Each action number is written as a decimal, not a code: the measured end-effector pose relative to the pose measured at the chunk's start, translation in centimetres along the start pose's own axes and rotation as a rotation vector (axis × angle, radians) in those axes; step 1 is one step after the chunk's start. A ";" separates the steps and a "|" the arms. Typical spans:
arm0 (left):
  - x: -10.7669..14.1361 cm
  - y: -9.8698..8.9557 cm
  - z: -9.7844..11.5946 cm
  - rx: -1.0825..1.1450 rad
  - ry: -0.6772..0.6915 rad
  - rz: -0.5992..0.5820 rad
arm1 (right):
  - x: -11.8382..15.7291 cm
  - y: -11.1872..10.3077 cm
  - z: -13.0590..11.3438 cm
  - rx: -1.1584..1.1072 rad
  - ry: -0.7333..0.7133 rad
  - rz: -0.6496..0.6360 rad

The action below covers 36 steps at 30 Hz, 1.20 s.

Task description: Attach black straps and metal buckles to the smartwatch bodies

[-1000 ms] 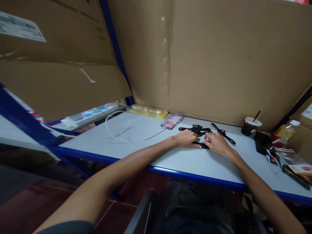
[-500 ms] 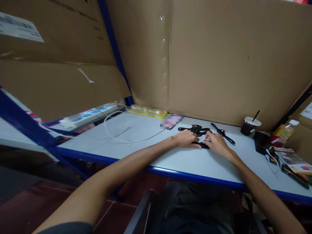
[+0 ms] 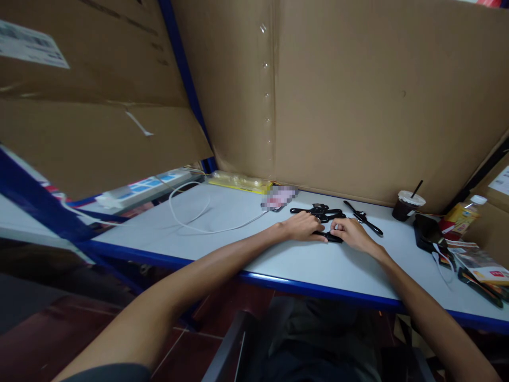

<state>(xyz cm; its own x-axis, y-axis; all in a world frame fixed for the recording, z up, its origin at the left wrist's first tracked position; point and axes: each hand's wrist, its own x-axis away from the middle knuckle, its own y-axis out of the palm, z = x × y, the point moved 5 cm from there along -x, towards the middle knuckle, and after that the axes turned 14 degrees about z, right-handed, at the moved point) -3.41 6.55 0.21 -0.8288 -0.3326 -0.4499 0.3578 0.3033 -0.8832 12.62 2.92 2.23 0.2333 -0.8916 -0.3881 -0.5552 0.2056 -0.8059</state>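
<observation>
A black spokeshave [image 3: 334,239] lies on the white tabletop, partly hidden under my hands. My left hand [image 3: 304,227] is closed over its left part and presses it to the table. The curled, pinched fingers of my right hand [image 3: 350,233] are at the tool's middle and right side; the exact spot they grip is hidden. Just behind my hands, more black spokeshaves [image 3: 299,211] lie close together. Another spokeshave [image 3: 362,217] rests at a slant beyond my right hand.
A phone [image 3: 280,198] with a white cable [image 3: 214,232] lies at the back, beside a yellow-edged clear package [image 3: 238,182]. On the right stand a lidded drink cup [image 3: 406,206], a juice bottle [image 3: 463,216], a black tray [image 3: 425,231] and packets [image 3: 479,262]. Cardboard [image 3: 338,95] walls the back.
My right hand's fingers have shifted slightly and curled in more at the spokeshave. The left hand and the other tools look the same.
</observation>
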 end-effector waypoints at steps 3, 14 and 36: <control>0.0 0.1 -0.1 -0.003 -0.002 0.008 | -0.1 0.0 0.1 -0.108 0.034 -0.070; -0.1 -0.1 0.2 -0.052 0.002 -0.037 | -0.2 0.6 1.2 -0.133 0.220 -0.082; 0.1 0.1 0.0 -0.008 0.007 0.002 | 0.2 0.1 -0.1 0.105 0.024 0.037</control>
<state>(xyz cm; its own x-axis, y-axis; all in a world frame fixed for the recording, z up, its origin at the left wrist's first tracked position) -3.40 6.53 0.08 -0.8314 -0.3254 -0.4504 0.3559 0.3108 -0.8814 12.54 2.73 2.17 0.1941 -0.8918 -0.4087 -0.4760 0.2787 -0.8341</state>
